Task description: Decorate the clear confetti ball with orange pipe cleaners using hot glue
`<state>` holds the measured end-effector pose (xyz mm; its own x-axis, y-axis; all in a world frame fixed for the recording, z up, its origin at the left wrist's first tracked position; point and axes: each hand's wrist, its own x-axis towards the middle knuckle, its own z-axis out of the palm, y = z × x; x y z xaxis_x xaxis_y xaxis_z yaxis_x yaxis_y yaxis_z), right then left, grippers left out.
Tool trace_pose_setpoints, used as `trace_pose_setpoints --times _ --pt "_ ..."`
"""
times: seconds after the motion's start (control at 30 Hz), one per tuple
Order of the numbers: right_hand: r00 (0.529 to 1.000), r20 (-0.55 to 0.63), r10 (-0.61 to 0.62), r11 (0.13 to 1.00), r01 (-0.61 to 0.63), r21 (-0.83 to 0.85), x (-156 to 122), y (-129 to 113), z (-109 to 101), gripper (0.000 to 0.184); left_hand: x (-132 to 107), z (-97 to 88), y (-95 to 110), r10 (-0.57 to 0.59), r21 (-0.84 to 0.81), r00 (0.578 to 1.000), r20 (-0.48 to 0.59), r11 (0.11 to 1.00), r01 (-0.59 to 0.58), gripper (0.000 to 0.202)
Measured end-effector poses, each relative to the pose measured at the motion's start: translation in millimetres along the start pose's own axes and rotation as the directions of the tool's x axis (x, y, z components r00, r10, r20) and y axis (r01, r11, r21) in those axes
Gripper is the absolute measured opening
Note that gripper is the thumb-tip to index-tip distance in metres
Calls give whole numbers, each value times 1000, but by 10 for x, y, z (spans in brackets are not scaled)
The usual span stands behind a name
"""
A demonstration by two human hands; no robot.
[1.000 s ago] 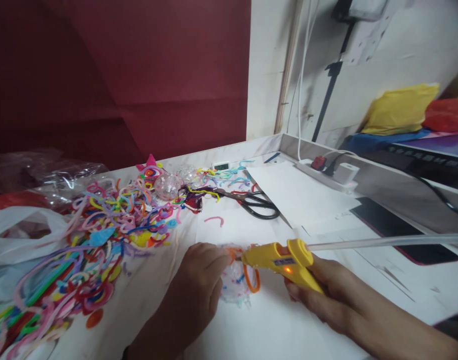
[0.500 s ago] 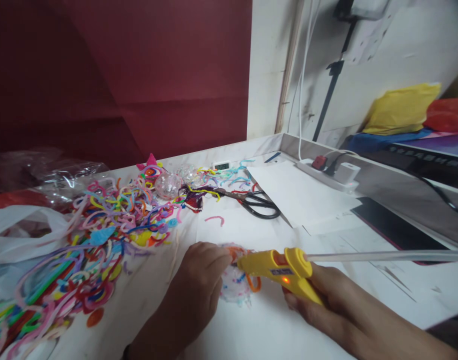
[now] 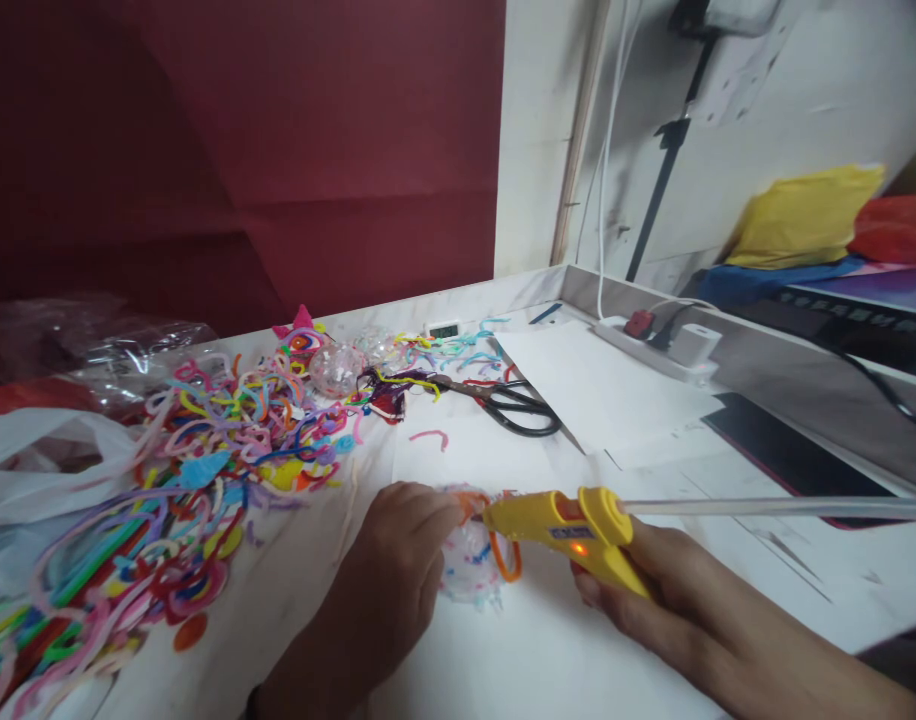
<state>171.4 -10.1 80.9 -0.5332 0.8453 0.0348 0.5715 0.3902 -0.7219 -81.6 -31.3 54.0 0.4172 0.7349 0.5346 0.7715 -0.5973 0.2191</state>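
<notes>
My right hand (image 3: 653,590) is wrapped round the handle of a yellow hot glue gun (image 3: 559,525), whose orange light glows. A long clear glue stick (image 3: 765,510) runs out of its back. The nozzle reaches the top of a clear plastic ball (image 3: 469,575) dotted with pink and blue bits. My left hand (image 3: 398,555) is closed at the ball's left side, its fingertips by an orange pipe cleaner (image 3: 512,562) that loops down the ball's right side. The hand itself hides part of the ball and its exact grip.
Colourful pipe cleaners (image 3: 225,420) heap on the left beside a white plastic bag (image 3: 53,450). Black-handled scissors (image 3: 522,408), another clear ball (image 3: 336,370) and white paper (image 3: 600,390) lie behind my hands. At right are a power strip (image 3: 657,350) and a black phone-like slab (image 3: 788,455).
The glue gun has shifted slightly right, its nozzle drawing back a little from my left fingertips. My left hand and the ball stay almost in place.
</notes>
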Motion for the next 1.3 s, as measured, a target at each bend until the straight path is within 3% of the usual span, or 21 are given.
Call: trace_pose_setpoints --times 0.2,0.5,1.3 --pt "1000 -31 3 1000 -3 -15 -13 13 31 28 -30 8 -2 -52 -8 999 -11 999 52 39" --pt "999 -16 -39 999 39 21 -21 -72 30 22 9 -16 13 -13 0 1000 -24 1000 13 40" --pt "997 -71 44 998 -40 57 -32 44 69 29 14 -21 20 -1 12 1000 -20 1000 1 40"
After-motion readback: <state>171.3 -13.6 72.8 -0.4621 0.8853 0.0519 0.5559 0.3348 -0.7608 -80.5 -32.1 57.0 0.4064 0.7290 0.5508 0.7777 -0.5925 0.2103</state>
